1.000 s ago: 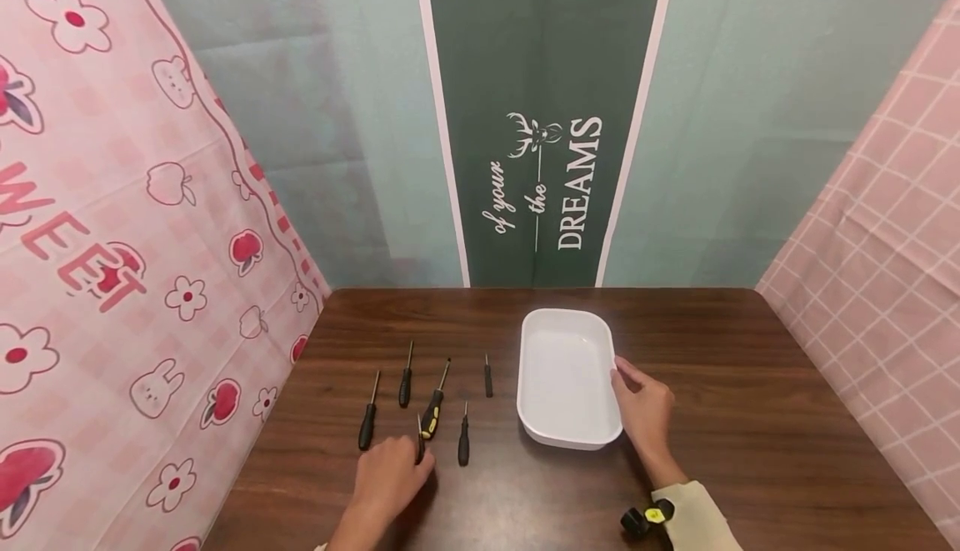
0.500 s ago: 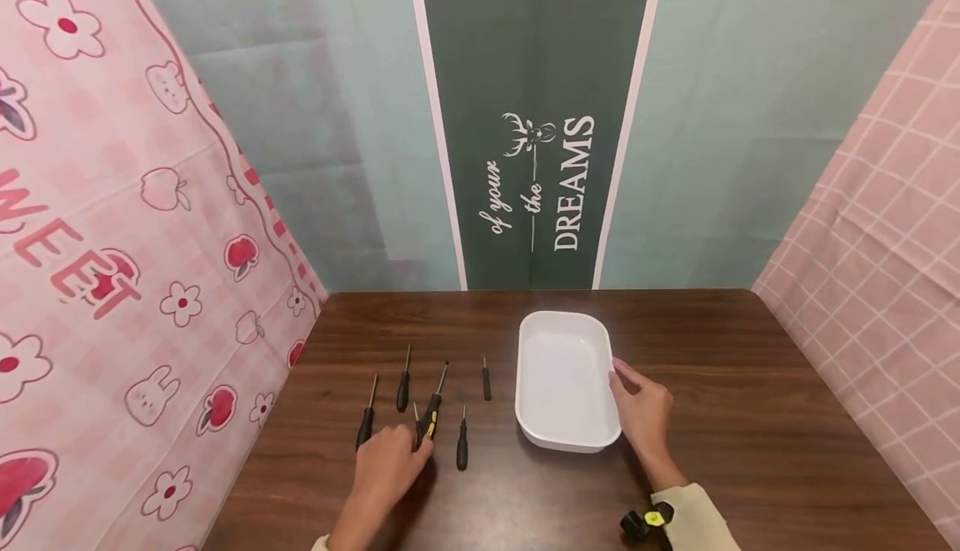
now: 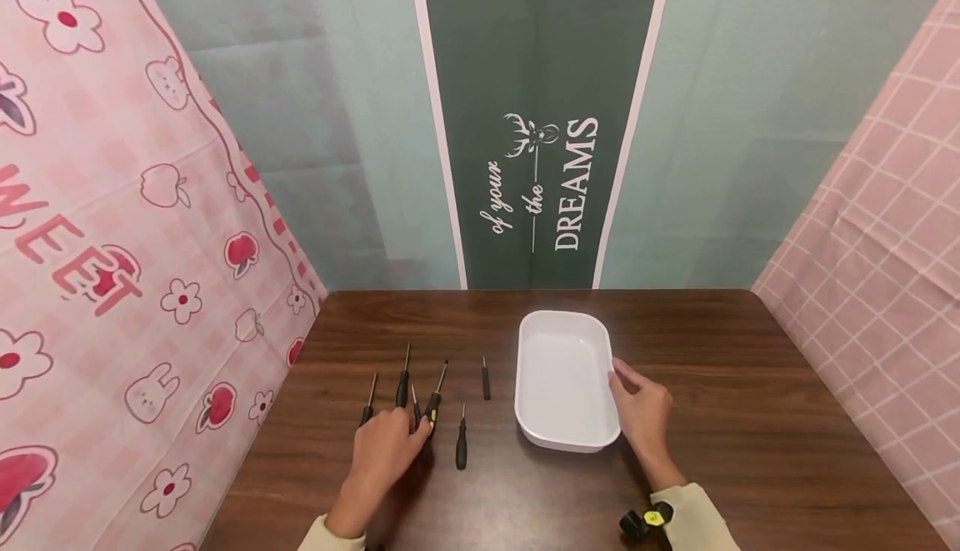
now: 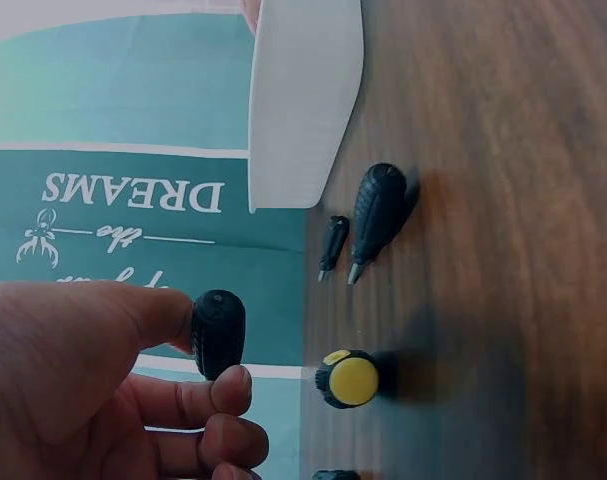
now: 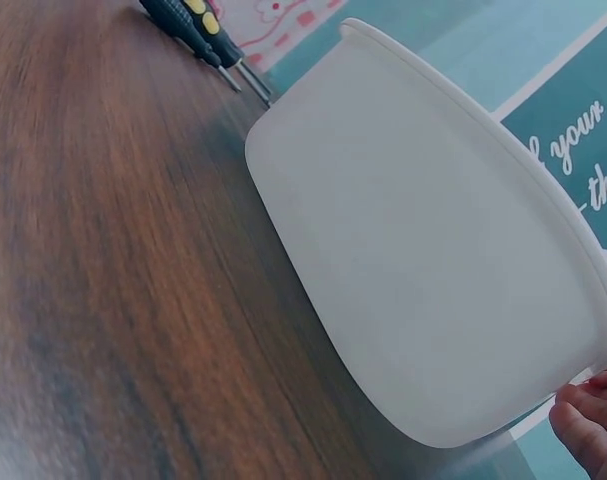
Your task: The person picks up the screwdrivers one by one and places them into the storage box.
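Observation:
My left hand pinches a screwdriver by its black handle between thumb and fingers, above the table. In the head view its shaft points away from me. Right beside it lies a black-and-yellow screwdriver. Two more black-handled screwdrivers, one at the far left and one further back, are close to the left hand, which partly covers the far-left handle. On the right, my right hand holds the side rim of a white rectangular tray, which has nothing in it.
Between the left hand and the tray lie a black screwdriver and a thinner, shorter one. The brown wooden table ends at a green printed cloth; pink cloths hang at both sides.
My left hand has moved forward over the table, carrying the screwdriver with it. The right hand keeps its place on the tray, and the tray has stayed put.

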Motion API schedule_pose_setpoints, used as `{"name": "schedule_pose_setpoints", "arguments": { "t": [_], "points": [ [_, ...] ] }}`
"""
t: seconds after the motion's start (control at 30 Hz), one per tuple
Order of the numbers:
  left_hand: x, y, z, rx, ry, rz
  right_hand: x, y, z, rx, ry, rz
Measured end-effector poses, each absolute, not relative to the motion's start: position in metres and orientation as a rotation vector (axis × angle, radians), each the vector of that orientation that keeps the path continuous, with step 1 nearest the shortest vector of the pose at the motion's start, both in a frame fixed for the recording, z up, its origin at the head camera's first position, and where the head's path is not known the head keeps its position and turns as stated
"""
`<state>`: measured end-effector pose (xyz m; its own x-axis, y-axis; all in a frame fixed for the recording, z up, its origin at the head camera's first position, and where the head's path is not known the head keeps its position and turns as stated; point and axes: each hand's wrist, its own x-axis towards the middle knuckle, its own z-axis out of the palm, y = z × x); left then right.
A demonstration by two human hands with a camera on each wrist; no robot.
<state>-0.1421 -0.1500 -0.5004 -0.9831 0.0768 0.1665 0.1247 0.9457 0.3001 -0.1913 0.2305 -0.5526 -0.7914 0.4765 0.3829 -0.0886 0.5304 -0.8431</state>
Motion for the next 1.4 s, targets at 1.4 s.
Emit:
{"name": "schedule_pose_setpoints", "arguments": {
  "t": [1.4],
  "points": [
    [-0.157, -0.135, -0.495, -0.212, -2.983, -0.619, -0.188, 0.228, -0.553, -0.322, -2.186, 1.274]
  ]
}}
